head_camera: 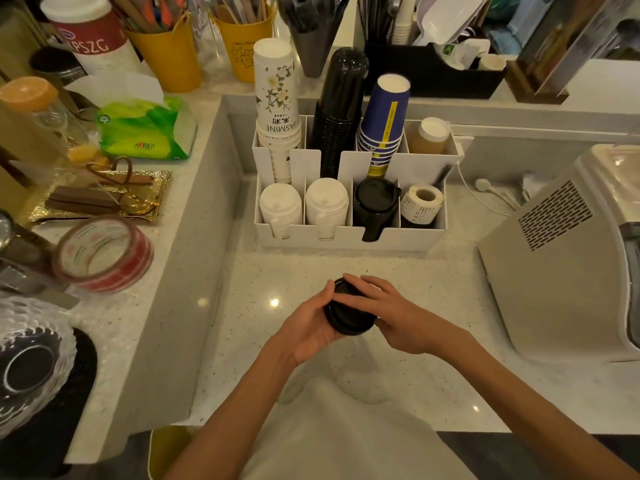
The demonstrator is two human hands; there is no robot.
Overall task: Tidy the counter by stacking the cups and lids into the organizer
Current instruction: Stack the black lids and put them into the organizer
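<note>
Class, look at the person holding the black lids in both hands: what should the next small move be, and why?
Probably carry the black lids, held between the left hand and right hand, forward to the organizer and set them on the black lid stack in its front row. That slot already holds matching lids; the two to its left hold white ones.

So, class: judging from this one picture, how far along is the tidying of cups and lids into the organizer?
Mostly done. The organizer already holds three upside-down cup stacks: jasmine cups, black cups and blue cups, with white lids and black lids in front. In hand: the left hand and right hand hold a small black lid stack. Left: slotting it with the black lids.
</note>
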